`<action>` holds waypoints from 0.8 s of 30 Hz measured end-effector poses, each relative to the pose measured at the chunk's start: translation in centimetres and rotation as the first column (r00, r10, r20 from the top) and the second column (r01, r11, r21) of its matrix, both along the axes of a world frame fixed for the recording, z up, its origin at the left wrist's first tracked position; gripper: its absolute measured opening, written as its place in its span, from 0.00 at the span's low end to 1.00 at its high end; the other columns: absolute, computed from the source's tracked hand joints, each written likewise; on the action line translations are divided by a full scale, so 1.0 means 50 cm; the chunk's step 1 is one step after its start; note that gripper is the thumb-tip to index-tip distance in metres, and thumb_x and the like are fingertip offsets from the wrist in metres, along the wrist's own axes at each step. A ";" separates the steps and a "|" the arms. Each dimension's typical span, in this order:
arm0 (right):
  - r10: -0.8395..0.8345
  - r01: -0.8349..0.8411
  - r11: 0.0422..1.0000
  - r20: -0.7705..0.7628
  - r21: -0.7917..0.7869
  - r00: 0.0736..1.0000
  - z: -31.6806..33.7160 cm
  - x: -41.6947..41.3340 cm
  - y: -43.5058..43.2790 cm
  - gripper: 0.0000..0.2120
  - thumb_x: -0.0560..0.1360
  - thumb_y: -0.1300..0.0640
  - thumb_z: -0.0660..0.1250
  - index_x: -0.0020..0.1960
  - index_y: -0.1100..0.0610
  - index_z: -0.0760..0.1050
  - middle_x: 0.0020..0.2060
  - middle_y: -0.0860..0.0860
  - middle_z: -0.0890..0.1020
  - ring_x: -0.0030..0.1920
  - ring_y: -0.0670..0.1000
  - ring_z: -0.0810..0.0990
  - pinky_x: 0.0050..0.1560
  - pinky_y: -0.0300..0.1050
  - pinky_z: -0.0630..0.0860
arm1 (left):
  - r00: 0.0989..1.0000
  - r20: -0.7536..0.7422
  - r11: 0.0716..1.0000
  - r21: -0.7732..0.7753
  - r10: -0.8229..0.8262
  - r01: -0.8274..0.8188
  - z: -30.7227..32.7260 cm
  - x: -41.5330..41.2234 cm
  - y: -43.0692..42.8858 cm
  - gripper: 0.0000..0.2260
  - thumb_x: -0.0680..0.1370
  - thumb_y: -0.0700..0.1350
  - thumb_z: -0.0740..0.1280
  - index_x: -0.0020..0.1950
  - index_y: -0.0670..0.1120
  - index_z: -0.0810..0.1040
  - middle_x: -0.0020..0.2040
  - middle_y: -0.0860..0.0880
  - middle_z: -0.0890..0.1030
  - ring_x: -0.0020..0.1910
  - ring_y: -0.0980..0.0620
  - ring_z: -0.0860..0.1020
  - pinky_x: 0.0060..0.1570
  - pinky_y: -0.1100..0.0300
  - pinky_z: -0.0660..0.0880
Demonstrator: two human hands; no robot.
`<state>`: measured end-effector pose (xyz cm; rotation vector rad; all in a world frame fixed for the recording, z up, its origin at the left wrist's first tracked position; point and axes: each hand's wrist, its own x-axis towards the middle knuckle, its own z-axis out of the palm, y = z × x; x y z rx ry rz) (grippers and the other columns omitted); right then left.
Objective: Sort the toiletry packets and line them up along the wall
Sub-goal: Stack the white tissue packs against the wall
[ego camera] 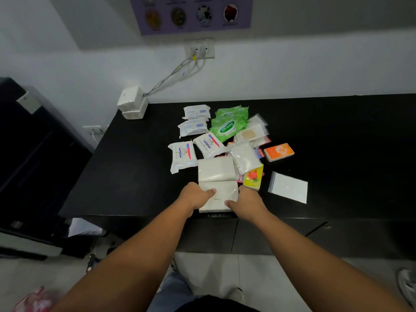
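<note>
A heap of toiletry packets lies on the black counter (pixel 337 154). Nearest the front edge is a white tissue pack (pixel 221 197); my left hand (pixel 198 195) grips its left side and my right hand (pixel 244 202) grips its right side, thumbs on top. A second white tissue pack (pixel 216 168) lies just behind it. Behind those are several white Dove soap packets (pixel 182 155), green Sanicare wipe packs (pixel 228 127), clear zip bags (pixel 249 132), a yellow tissue packet (pixel 253 177) and an orange tissue packet (pixel 279 152).
A flat clear zip bag (pixel 288 186) lies apart at the right. A white box (pixel 132 102) with cables stands at the counter's back left corner against the wall (pixel 292 75). A dark cabinet (pixel 33 154) stands left of the counter.
</note>
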<state>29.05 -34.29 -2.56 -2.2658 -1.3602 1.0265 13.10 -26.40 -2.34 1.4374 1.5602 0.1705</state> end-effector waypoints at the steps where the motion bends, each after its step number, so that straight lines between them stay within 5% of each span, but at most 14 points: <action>1: -0.002 0.001 1.000 -0.034 -0.011 0.999 0.000 0.000 0.006 0.22 0.73 0.47 0.73 0.61 0.57 0.73 0.54 0.54 0.80 0.54 0.55 0.80 0.47 0.45 0.76 | 0.998 0.042 0.998 -0.043 0.037 -0.036 0.005 -0.006 0.003 0.18 0.75 0.54 0.73 0.57 0.42 0.78 0.54 0.45 0.82 0.50 0.49 0.80 0.46 0.54 0.79; 6: -0.040 0.013 0.996 -0.292 -0.092 0.956 0.006 -0.006 0.040 0.23 0.70 0.49 0.74 0.59 0.60 0.75 0.49 0.57 0.82 0.43 0.58 0.85 0.44 0.53 0.84 | 0.976 0.168 0.975 -0.196 0.141 -0.107 0.041 -0.043 0.020 0.16 0.74 0.52 0.75 0.55 0.43 0.80 0.51 0.46 0.85 0.49 0.50 0.83 0.46 0.55 0.82; 12: -0.138 0.033 0.985 -0.663 -0.168 0.736 0.067 -0.055 0.090 0.21 0.77 0.55 0.70 0.66 0.62 0.70 0.54 0.61 0.81 0.48 0.60 0.85 0.48 0.55 0.84 | 0.928 0.326 0.983 -0.083 0.180 -0.161 0.103 -0.092 0.084 0.17 0.73 0.47 0.76 0.59 0.45 0.79 0.51 0.47 0.85 0.49 0.49 0.84 0.45 0.54 0.81; 17: -0.148 0.065 0.989 -0.791 -0.136 0.594 0.102 -0.111 0.160 0.22 0.79 0.54 0.68 0.68 0.60 0.67 0.60 0.61 0.76 0.51 0.62 0.84 0.52 0.58 0.82 | 0.847 0.485 0.941 0.126 0.219 -0.316 0.153 -0.128 0.156 0.23 0.72 0.47 0.77 0.64 0.47 0.74 0.56 0.48 0.83 0.52 0.50 0.83 0.54 0.50 0.81; 24: -0.011 0.152 0.986 -0.889 0.067 0.459 0.141 -0.198 0.293 0.18 0.79 0.46 0.66 0.63 0.55 0.75 0.56 0.55 0.83 0.55 0.57 0.84 0.56 0.58 0.81 | 0.641 0.732 0.891 0.105 0.232 -0.442 0.184 -0.185 0.239 0.22 0.68 0.42 0.77 0.59 0.49 0.74 0.59 0.45 0.80 0.57 0.44 0.82 0.55 0.40 0.80</action>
